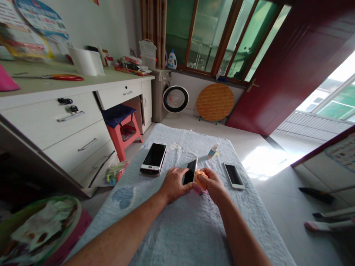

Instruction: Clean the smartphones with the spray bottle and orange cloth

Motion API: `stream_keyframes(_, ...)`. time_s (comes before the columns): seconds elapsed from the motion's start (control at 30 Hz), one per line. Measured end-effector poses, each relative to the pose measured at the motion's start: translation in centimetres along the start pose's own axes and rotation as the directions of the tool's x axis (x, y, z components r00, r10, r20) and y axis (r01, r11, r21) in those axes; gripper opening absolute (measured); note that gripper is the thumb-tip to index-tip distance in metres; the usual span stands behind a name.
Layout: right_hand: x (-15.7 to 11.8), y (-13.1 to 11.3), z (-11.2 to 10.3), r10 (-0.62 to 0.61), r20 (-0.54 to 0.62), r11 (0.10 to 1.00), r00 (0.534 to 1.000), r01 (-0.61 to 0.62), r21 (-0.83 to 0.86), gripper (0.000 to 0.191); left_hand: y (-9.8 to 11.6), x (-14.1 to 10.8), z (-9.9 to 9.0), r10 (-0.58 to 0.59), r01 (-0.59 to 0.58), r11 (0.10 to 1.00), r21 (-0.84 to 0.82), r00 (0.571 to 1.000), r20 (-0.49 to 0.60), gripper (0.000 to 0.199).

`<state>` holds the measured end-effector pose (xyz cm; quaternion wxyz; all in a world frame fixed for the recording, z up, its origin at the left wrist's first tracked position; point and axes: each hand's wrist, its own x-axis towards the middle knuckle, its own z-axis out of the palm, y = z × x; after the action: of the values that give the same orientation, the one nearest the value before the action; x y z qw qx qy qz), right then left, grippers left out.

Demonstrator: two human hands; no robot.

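Observation:
My left hand [174, 183] grips a smartphone [190, 171] by its lower left side, holding it tilted on its edge above the cloth-covered table. The phone's dark screen faces left. In my right hand [215, 186] an orange cloth [201, 179] is pinched against the phone's right side. A small spray bottle [212, 151] with a white top stands just beyond my hands. Right of them lies a white phone [234, 176], dark screen up. To the left rests a stack of phones [154, 157], the top one white-framed with a dark screen.
A pale blue patterned cloth [194, 229] covers the table. On the left are a desk with drawers [74, 122], a red stool [124, 133] and a full waste bin [47, 229]. A washing machine [161, 96] with its door open and a round wooden tabletop [215, 102] stand behind.

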<state>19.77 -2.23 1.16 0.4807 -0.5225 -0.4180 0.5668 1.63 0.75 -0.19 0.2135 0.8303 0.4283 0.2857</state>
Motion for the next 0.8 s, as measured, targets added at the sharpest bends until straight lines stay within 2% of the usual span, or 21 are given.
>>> stream_keyframes(0.47,-0.01,0.0,0.22,-0.001,-0.001,1.0,1.0,0.001,0.02,0.032,-0.02,0.12,0.02,-0.039,0.039,0.999,0.016,0.999,-0.004,0.072)
stream_keyframes(0.7,0.09,0.21,0.46,0.029,-0.018,0.991,0.999,-0.027,0.134,0.048,-0.1,0.15,0.11,-0.033,0.033,0.999,-0.017,0.999,0.005,0.071)
stream_keyframes(0.8,0.12,0.3,0.43,0.021,0.013,0.992,1.0,-0.023,0.125,0.045,-0.02,0.09,0.02,-0.028,0.028,0.999,-0.033,1.0,0.009,0.073)
